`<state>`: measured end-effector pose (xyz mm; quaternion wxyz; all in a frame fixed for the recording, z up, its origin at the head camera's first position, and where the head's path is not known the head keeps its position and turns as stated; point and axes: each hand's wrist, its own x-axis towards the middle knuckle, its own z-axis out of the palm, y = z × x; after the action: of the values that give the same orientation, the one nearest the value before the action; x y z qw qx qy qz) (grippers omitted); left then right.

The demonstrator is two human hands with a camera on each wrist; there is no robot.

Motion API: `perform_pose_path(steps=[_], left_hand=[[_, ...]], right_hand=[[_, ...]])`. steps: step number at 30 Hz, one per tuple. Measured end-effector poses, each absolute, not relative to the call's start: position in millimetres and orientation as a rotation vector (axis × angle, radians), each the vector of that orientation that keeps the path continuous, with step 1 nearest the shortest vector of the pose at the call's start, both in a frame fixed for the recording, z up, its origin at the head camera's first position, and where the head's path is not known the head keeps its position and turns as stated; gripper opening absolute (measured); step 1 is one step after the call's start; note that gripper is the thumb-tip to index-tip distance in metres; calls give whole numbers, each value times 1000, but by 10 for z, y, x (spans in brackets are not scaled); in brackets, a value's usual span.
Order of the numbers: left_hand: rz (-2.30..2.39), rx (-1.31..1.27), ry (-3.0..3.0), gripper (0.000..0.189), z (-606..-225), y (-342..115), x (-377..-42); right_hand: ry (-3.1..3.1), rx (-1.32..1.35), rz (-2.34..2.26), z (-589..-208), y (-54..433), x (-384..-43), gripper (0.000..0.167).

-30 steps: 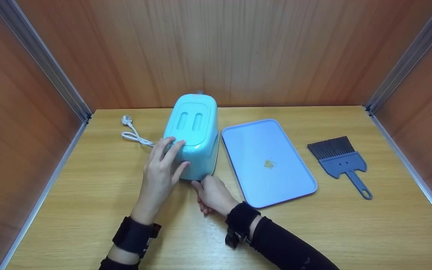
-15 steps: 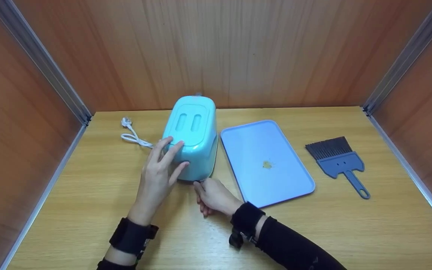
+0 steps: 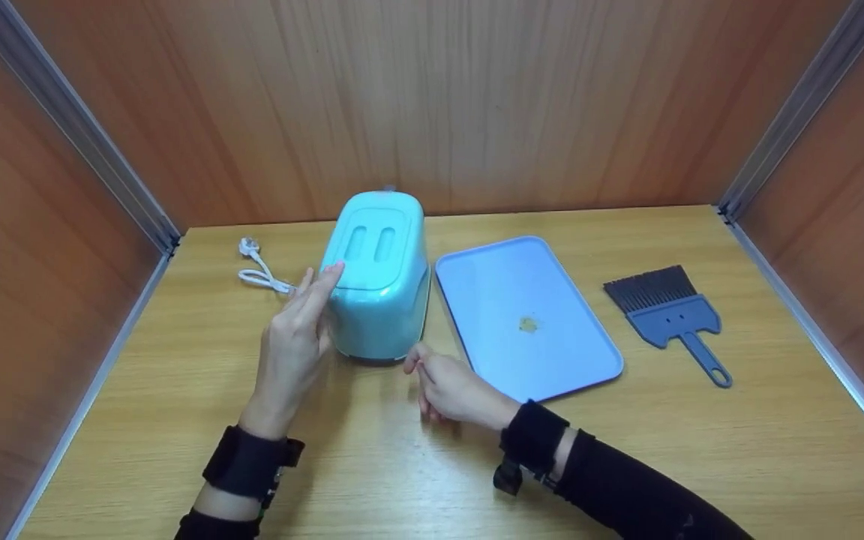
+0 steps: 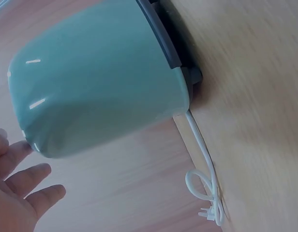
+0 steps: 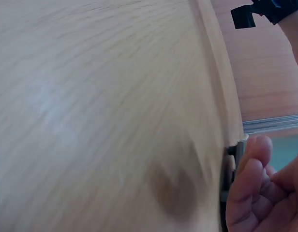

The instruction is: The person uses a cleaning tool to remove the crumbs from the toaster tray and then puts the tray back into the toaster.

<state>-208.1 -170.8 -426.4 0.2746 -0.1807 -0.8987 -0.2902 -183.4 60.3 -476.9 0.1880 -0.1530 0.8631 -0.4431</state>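
Note:
A turquoise toaster point(image 3: 379, 322) with a slotted lid stands upright at the back, left of middle. My left hand point(image 3: 288, 349) lies along its near left corner, fingers stretched, one fingertip overlapping the lid's edge. In the left wrist view, these fingers point(image 4: 28, 181) are spread at the toaster's top corner, and a dark grey strip point(image 4: 161, 36) runs along its base. Just off the toaster's near right bottom corner is my right hand point(image 3: 458, 390), fingers loosely bent. Nothing shows between the right fingers point(image 5: 245, 193) in the right wrist view, where the dark underside appears beside them.
A blue tray point(image 3: 552, 360) bearing a small pile of yellowish crumbs point(image 3: 528, 324) lies right of the toaster. Farther right is a grey-blue brush point(image 3: 676, 319) with dark bristles. The toaster's white looped cord point(image 3: 263, 279) lies at left. Wooden panels point(image 3: 439, 105) enclose the table.
My right hand has drawn back to the right from the toaster's bottom edge. The left hand has slid left, its thumb and one finger leaving the toaster's near face and lid.

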Motion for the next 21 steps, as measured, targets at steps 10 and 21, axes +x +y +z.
perform_pose_path(steps=[10,21], left_hand=[[-780,-477,-2610,58,-4168,-1834,-2242],[-662,-378,-2888,65,-4093,-1896,-2531]], right_hand=[[2544,-565,-1340,-4454,1057,-1976,20],[2836,-440,-1190,-4259,1756,-2246,51]])
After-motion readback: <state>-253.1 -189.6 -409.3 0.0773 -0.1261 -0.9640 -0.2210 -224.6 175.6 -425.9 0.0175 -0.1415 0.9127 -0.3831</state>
